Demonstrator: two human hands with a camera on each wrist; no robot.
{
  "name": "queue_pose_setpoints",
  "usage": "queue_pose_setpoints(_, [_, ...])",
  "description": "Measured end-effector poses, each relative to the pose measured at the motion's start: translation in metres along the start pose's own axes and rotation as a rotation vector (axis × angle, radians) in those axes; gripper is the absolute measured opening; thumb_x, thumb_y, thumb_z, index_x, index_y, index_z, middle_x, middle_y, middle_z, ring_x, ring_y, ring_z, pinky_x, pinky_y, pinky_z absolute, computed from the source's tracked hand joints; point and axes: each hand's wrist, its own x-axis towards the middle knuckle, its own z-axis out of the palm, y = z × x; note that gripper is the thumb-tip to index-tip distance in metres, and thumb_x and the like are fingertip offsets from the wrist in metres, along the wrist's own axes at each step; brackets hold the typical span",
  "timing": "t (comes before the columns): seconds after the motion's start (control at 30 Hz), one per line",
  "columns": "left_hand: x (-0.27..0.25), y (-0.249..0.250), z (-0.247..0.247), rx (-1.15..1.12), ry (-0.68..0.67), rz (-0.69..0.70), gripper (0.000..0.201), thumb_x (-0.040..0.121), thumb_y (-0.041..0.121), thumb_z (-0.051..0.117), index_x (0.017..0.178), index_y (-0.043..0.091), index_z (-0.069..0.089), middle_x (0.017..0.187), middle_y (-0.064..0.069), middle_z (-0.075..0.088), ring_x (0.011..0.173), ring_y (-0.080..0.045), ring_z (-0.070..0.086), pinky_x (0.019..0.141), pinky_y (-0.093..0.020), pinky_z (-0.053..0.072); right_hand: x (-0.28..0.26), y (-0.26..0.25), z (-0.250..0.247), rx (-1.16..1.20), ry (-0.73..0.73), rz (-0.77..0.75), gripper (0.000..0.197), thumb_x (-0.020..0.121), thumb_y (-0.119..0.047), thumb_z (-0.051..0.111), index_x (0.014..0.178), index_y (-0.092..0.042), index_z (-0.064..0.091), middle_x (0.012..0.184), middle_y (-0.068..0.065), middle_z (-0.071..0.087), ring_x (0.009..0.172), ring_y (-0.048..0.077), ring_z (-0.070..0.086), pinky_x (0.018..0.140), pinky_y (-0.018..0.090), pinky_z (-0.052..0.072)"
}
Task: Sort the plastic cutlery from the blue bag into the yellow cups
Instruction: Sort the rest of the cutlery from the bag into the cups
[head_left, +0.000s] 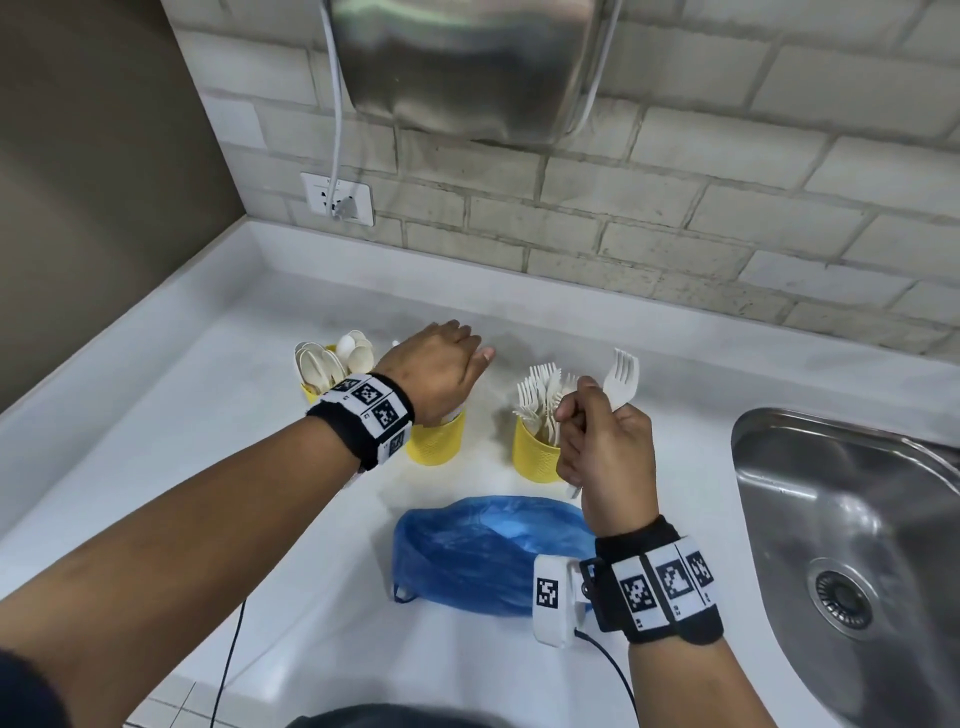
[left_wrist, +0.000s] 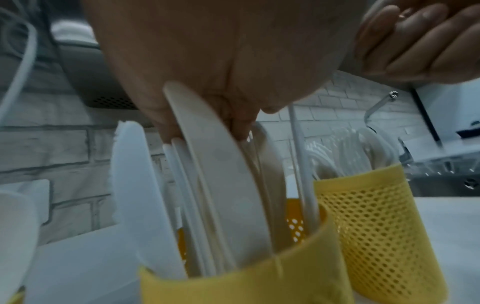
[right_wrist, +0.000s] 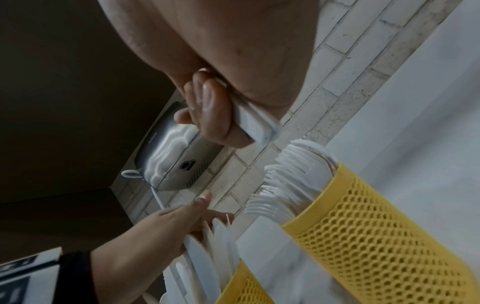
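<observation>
Three yellow mesh cups stand in a row on the white counter. The left cup (head_left: 310, 396) holds spoons, the middle cup (head_left: 436, 441) holds knives (left_wrist: 215, 174), and the right cup (head_left: 535, 457) holds forks. My left hand (head_left: 447, 364) hovers flat over the middle cup, fingers stretched out, palm touching the knife tips. My right hand (head_left: 597, 431) is just right of the fork cup (right_wrist: 376, 236) and grips a white fork (head_left: 623, 374) by its handle, tines up. The crumpled blue bag (head_left: 483, 556) lies in front of the cups; its contents are hidden.
A steel sink (head_left: 857, 519) is sunk into the counter at the right. A metal hand dryer (head_left: 467, 67) hangs on the brick wall above, with its cable running to a socket (head_left: 337, 200). A brown wall closes off the left side.
</observation>
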Motion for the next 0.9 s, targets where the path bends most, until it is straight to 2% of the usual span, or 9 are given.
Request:
queue_pose_setpoints(0.1, [-0.005,-0.001,-0.009,-0.096,0.14,-0.044,0.052,0.109,0.043,0.03,0.141,0.011,0.055,0.149,-0.016,0.05,0.14,-0.032,0.043,0.117,-0.04,0.031,0.0,0.0,-0.004,0.05,0.04,-0.036,0.053,0.107,-0.03,0.047,0.059,-0.011,0.06,0.048,0.006,0.037,0.039,0.018,0.03,0.045,0.025,0.024])
queue_pose_setpoints(0.13, [-0.011,0.0,-0.011,-0.109,0.234,-0.032,0.051,0.107,0.045,0.034,0.139,0.013,0.057,0.145,-0.013,0.053,0.135,-0.031,0.046,0.114,-0.041,0.035,0.001,0.0,-0.006,0.06,0.07,-0.056,0.055,0.107,-0.029,0.047,0.058,-0.01,0.061,0.051,0.009,0.046,0.043,0.022,0.04,0.047,0.028,0.033])
queue_pose_setpoints(0.2, [-0.03,0.004,-0.009,-0.135,0.414,-0.013,0.042,0.102,0.045,0.045,0.124,0.016,0.064,0.123,-0.007,0.059,0.115,-0.027,0.053,0.098,-0.039,0.045,0.003,0.0,-0.011,0.077,0.116,-0.097,0.056,0.108,-0.03,0.045,0.058,-0.011,0.063,0.065,0.013,0.064,0.059,0.027,0.058,0.061,0.034,0.048])
queue_pose_setpoints(0.27, [-0.052,0.007,-0.003,-0.17,0.48,-0.023,0.031,0.095,0.041,0.056,0.11,0.016,0.065,0.105,-0.002,0.058,0.097,-0.023,0.056,0.081,-0.037,0.049,0.006,0.001,-0.017,0.064,0.146,-0.131,0.055,0.109,-0.033,0.043,0.062,-0.011,0.062,0.073,0.01,0.068,0.068,0.024,0.061,0.07,0.036,0.049])
queue_pose_setpoints(0.37, [-0.079,-0.001,0.02,-0.179,0.37,-0.049,0.024,0.09,0.04,0.062,0.101,0.019,0.066,0.094,0.004,0.058,0.084,-0.021,0.059,0.066,-0.038,0.053,0.01,0.002,-0.025,-0.058,0.213,-0.153,0.055,0.11,-0.037,0.038,0.067,-0.011,0.059,0.061,-0.003,0.058,0.058,0.013,0.053,0.067,0.035,0.042])
queue_pose_setpoints(0.5, [-0.087,-0.018,0.046,-0.153,0.309,-0.009,0.014,0.086,0.019,0.078,0.099,0.016,0.076,0.092,0.0,0.068,0.084,-0.026,0.063,0.07,-0.04,0.057,0.012,0.004,-0.022,-0.042,0.179,-0.097,0.058,0.111,-0.043,0.032,0.072,-0.008,0.057,0.047,-0.004,0.043,0.044,0.014,0.04,0.056,0.033,0.033])
queue_pose_setpoints(0.6, [-0.08,-0.023,0.052,-0.144,0.33,0.019,0.004,0.087,0.011,0.078,0.09,0.014,0.078,0.087,-0.004,0.071,0.08,-0.029,0.065,0.071,-0.038,0.057,0.012,0.005,-0.015,-0.021,0.108,-0.068,0.059,0.11,-0.044,0.035,0.073,-0.004,0.057,0.045,0.001,0.037,0.043,0.024,0.039,0.059,0.038,0.039])
queue_pose_setpoints(0.77, [-0.069,-0.028,0.051,-0.158,0.326,0.009,0.004,0.087,0.009,0.077,0.088,0.012,0.078,0.085,-0.007,0.071,0.077,-0.031,0.065,0.071,-0.036,0.055,0.011,0.004,-0.015,0.014,0.043,-0.087,0.054,0.106,-0.039,0.05,0.066,-0.004,0.059,0.049,0.008,0.04,0.045,0.028,0.048,0.064,0.048,0.048])
queue_pose_setpoints(0.9, [-0.064,-0.028,0.052,-0.173,0.317,0.034,0.003,0.088,0.009,0.076,0.087,0.012,0.078,0.084,-0.007,0.07,0.076,-0.031,0.064,0.071,-0.037,0.055,0.01,-0.006,-0.025,0.078,0.066,-0.067,0.048,0.089,-0.042,0.064,0.073,0.003,0.059,0.049,0.006,0.047,0.047,0.028,0.058,0.076,0.055,0.06])
